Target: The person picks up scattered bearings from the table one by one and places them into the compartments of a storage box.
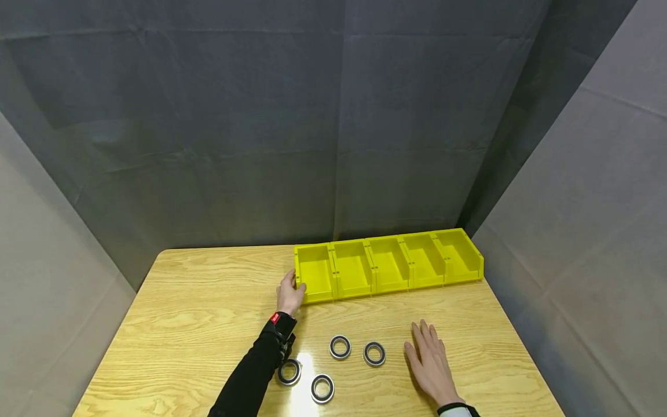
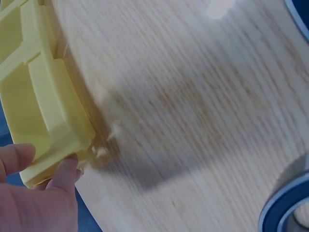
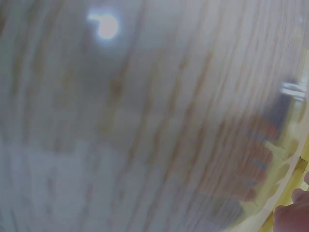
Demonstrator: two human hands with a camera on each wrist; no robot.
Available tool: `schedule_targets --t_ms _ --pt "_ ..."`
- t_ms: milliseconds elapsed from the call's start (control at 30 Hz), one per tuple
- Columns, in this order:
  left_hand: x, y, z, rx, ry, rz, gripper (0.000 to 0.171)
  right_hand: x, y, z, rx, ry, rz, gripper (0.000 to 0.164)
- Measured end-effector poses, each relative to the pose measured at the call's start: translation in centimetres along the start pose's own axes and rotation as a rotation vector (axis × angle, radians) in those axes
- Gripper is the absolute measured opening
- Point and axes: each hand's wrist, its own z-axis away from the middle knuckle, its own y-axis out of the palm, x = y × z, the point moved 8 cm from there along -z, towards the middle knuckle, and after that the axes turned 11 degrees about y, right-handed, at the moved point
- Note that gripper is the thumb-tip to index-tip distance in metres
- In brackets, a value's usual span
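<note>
A row of joined yellow storage bins (image 1: pixel 388 263) stands along the back of the table. My left hand (image 1: pixel 289 294) grips its left end, the thumb over the side wall and the fingers outside. In the left wrist view the thumb and fingers (image 2: pixel 63 181) pinch the corner of the end bin (image 2: pixel 53 111). My right hand (image 1: pixel 431 365) is held with straight fingers near the table's right part, apart from the bearings. In the right wrist view, part of the right hand (image 3: pixel 292 212) shows at the lower right, beside a yellow bin edge (image 3: pixel 270 217).
Several ball bearings with dark seals lie on the wooden table (image 1: pixel 208 324): one bearing (image 1: pixel 340 347) and another bearing (image 1: pixel 374 354) between the hands, a bearing (image 1: pixel 322 388) nearer me, and a bearing (image 1: pixel 289 372) beside the left forearm. Grey curtains (image 1: pixel 234 145) enclose the table.
</note>
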Motion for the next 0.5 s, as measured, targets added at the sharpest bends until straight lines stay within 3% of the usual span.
schedule_targets --t_ms 300,500 --pt "-0.62 -0.05 -0.33 -0.004 0.032 -0.082 0.056 -0.05 -0.49 -0.16 0.0 -0.01 -0.001 0.059" --pt "-0.68 -0.5 -0.1 0.014 0.03 -0.081 0.056 -0.29 -0.92 -0.29 0.012 -0.003 -0.015 0.059"
